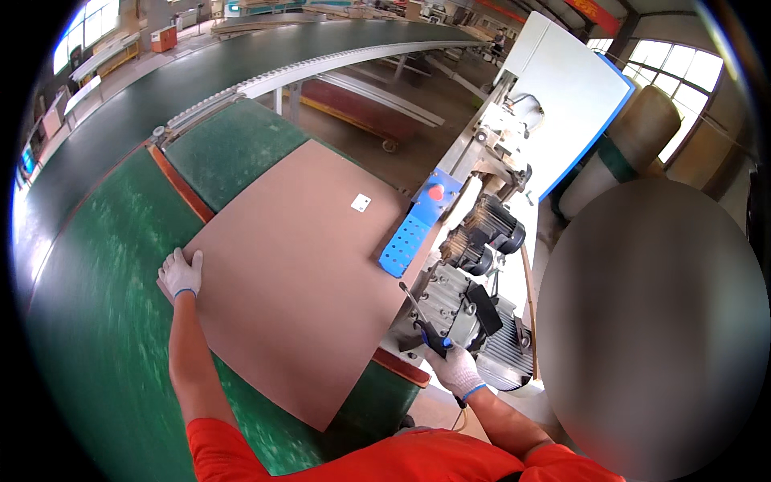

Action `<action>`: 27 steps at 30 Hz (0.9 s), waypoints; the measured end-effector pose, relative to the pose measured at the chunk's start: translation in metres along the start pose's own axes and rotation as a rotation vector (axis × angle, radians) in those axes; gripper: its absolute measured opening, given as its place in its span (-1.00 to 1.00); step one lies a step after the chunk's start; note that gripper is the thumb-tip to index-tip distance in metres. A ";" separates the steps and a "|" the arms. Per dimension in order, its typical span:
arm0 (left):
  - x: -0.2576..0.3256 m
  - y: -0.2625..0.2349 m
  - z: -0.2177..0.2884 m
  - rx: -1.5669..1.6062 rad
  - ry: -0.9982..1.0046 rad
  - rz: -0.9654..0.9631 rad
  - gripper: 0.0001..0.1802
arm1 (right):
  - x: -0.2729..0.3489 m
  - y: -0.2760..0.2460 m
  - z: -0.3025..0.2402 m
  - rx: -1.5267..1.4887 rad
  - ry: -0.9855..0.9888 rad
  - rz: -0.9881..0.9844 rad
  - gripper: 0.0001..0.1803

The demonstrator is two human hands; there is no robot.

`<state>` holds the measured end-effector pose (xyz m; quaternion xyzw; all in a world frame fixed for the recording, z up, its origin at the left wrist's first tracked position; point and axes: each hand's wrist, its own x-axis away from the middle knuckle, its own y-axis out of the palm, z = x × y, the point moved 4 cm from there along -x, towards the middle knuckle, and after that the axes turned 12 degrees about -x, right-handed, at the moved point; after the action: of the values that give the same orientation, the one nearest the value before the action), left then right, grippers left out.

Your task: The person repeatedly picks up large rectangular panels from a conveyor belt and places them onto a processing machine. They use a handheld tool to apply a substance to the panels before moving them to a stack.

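Observation:
A large brown panel (281, 257) lies flat across the green belt surface. My left hand (181, 275), in a white glove, rests at the panel's left corner, its fingers stretched out and lying on the board and its edge. In my gloved right hand (456, 371) is a black and blue air blow gun (434, 337). Its thin metal nozzle points up and left, toward the panel's right edge. Toward the panel's far side sits a small white card (361, 203) with dark marks.
Along the right stands a machine with motors (482, 233), a blue perforated guard (405, 241) and a red button (436, 192). A white cover (562, 88) rises behind it. Green belts (88, 241) run on the left; a curved conveyor (321, 40) crosses the back. A blurred oval (654, 329) hides the right side.

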<state>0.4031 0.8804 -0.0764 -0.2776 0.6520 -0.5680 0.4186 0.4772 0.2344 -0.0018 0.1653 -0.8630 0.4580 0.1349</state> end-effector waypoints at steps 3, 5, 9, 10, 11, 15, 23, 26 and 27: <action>0.030 -0.006 -0.033 -0.014 -0.034 0.053 -0.25 | -0.003 0.016 0.007 0.004 -0.014 -0.064 -0.28; 0.056 -0.012 -0.058 -0.005 -0.060 0.079 -0.29 | 0.005 0.022 0.005 -0.005 -0.016 -0.138 -0.28; 0.125 -0.035 -0.080 -0.038 -0.122 0.045 -0.33 | 0.028 0.047 0.040 -0.258 0.015 -0.432 -0.34; 0.146 -0.040 -0.085 -0.050 -0.148 0.066 -0.37 | 0.032 0.058 0.056 -0.340 0.074 -0.551 -0.36; 0.169 -0.046 -0.084 -0.061 -0.173 0.088 -0.41 | 0.029 0.073 0.085 -0.372 0.118 -0.608 -0.45; 0.274 -0.068 -0.107 -0.114 -0.313 0.120 -0.38 | 0.078 0.044 0.058 -0.476 0.104 -0.788 -0.61; 0.524 -0.121 -0.099 -0.148 -0.661 0.139 -0.40 | 0.059 0.039 0.192 -0.738 0.113 -0.947 -0.66; 0.645 -0.137 -0.106 -0.213 -0.796 0.130 -0.37 | 0.071 0.014 0.214 -0.843 -0.030 -0.991 -0.61; 0.679 -0.144 -0.104 -0.218 -0.830 0.035 -0.31 | 0.070 0.008 0.230 -0.808 -0.014 -0.970 -0.59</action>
<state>-0.0395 0.3360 -0.0927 -0.5142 0.4891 -0.3285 0.6232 0.3919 0.0357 -0.1063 0.4770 -0.7955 -0.0187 0.3734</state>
